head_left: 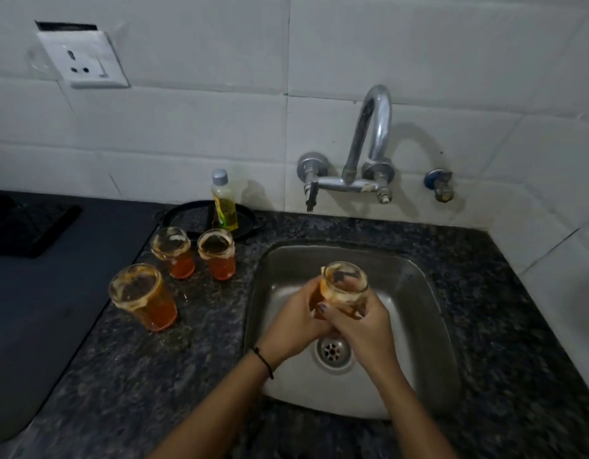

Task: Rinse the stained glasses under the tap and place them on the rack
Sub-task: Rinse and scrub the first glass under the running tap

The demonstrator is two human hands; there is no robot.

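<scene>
1. The held glass (344, 286) is a small clear tumbler with an orange tint low in its body and a pale, crusty film around the rim and upper wall; dark specks show inside near the mouth.
2. It stands upright over the steel sink (415, 326), at 12 o'clock from the drain (332, 352) and at 6 o'clock from the tap (369, 140), well below the spout. No water stream can be made out.
3. The left hand (293, 326) wraps the lower body from 9 o'clock, fingers curled closed against the glass.
4. The right hand (362, 326) clasps it from 4 o'clock, thumb across the near wall and fingers around the far side; the rim stays clear above both hands.
5. Three more stained glasses stand upright on the dark granite counter (203, 376), at 9 to 10 o'clock from the sink: a near glass (142, 296), a far-left glass (173, 251) and a far-right glass (217, 253), all orange at the bottom with pale residue at the rim.
6. A bottle of yellow liquid (224, 202) stands at 12 o'clock from the far-right glass, against the tiled wall.
</scene>
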